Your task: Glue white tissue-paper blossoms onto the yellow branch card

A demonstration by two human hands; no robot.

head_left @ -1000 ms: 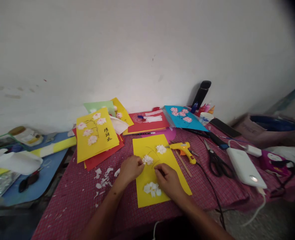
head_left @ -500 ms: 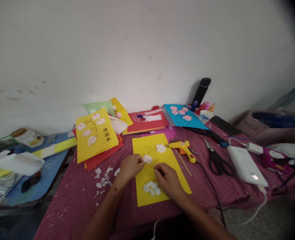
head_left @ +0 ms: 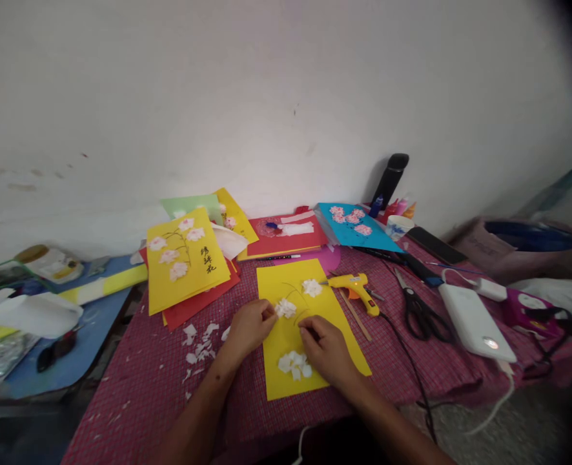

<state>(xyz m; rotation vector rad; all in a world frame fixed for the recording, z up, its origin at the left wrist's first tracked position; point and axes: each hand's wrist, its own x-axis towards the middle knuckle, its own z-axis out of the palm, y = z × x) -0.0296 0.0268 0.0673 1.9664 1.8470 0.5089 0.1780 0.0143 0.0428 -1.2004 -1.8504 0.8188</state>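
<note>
At the far left of the frame a blue board (head_left: 73, 361) carries loose white paper and foil. To its right, on the red checked cloth (head_left: 141, 400), a yellow card (head_left: 186, 271) with paper blossoms lies on top of red sheets. It bears a column of black handwritten characters, too small to read surely. White paper scraps (head_left: 199, 345) are strewn just below it.

The left hand (head_left: 250, 326) has its fingertips closed on the edge of a white paper flower (head_left: 286, 308), which sits on the yellow sheet (head_left: 279, 381) at centre frame, between two other flowers. The right hand (head_left: 327, 349) rests on the same sheet with fingers curled down. Whether it grips anything cannot be told.

Just right of the sheet lie a yellow glue gun (head_left: 356, 287) and black scissors (head_left: 419, 313), then a white power bank (head_left: 474, 323) further right. A black bottle (head_left: 390, 181) stands against the wall behind them.

Bare cloth lies open at lower left, down to the table's front edge.
</note>
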